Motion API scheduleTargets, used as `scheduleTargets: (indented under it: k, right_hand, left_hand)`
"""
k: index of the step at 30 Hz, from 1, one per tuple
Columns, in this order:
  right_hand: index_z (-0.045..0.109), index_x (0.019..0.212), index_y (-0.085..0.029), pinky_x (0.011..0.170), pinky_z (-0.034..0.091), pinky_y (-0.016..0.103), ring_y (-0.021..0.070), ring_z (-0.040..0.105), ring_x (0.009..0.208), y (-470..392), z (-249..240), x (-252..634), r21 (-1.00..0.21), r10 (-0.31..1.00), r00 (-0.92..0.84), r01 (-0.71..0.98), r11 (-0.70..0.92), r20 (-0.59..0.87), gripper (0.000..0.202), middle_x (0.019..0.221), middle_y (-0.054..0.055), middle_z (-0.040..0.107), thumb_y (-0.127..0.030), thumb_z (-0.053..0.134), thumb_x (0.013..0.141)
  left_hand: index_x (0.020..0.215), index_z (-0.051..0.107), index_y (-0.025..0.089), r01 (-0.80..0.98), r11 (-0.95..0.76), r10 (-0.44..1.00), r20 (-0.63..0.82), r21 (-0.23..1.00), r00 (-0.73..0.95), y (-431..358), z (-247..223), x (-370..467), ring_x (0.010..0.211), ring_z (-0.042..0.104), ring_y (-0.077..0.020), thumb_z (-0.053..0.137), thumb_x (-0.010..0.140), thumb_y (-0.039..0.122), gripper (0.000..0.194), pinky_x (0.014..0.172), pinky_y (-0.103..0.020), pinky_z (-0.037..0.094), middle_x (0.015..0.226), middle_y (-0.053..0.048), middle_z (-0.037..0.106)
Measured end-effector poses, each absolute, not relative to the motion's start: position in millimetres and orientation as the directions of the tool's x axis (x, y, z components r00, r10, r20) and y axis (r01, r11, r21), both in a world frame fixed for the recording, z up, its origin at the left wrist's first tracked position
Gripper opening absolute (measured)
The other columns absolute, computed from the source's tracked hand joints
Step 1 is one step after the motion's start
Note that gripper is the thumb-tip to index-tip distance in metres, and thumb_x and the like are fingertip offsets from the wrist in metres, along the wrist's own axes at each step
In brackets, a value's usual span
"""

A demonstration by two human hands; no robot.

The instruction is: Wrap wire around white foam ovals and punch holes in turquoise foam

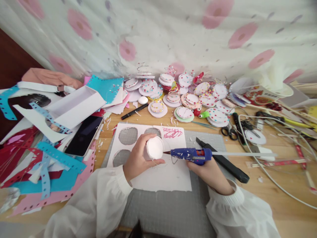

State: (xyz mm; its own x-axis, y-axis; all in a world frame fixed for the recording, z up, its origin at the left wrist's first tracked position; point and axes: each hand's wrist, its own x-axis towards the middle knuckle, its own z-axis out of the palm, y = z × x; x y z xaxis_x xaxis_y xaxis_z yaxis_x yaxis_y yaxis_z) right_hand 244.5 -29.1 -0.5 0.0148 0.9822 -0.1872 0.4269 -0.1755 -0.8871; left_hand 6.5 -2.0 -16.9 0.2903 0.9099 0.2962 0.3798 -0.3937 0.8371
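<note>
My left hand point(137, 153) is closed around a small round white paper cup-like piece point(155, 148), its round face turned toward me. In my right hand point(210, 173) is a blue hot glue gun point(190, 154), with a long glue stick point(242, 154) coming out of its back. The gun's nozzle points left and is at the edge of the white piece; whether it touches cannot be made out. Below both hands lies a white sheet point(160, 180) with round holes cut in it and red scribbles, on a grey cutting mat point(168, 211).
Several decorated paper discs point(192, 99) crowd the back of the table. A black utility knife point(224, 162) lies right on the mat, near scissors point(229, 132) and a white cable point(262, 178). Left are a phone point(85, 136), a white box point(76, 105) and paper scraps point(59, 158). A black marker point(134, 111) lies behind.
</note>
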Motion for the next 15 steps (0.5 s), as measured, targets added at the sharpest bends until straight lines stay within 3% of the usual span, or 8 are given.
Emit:
scheduleTargets:
  k: [15]
  right_hand:
    - [0.052,0.057,-0.02,0.051,0.044,0.027,0.0132,0.047,0.053,-28.1,-2.4,245.0,-0.889,0.975,0.07,0.403,-0.219,-0.209,0.009,0.057,-0.001,0.054,-0.027,0.056,0.059]
  left_hand:
    - [0.126,0.042,0.025,0.377,-0.357,0.917,0.244,0.855,0.314,-3.1,-13.6,6.1,0.118,0.05,-0.0284,0.082,0.062,0.04,0.077,0.101,-0.043,0.04,0.123,-0.009,0.052]
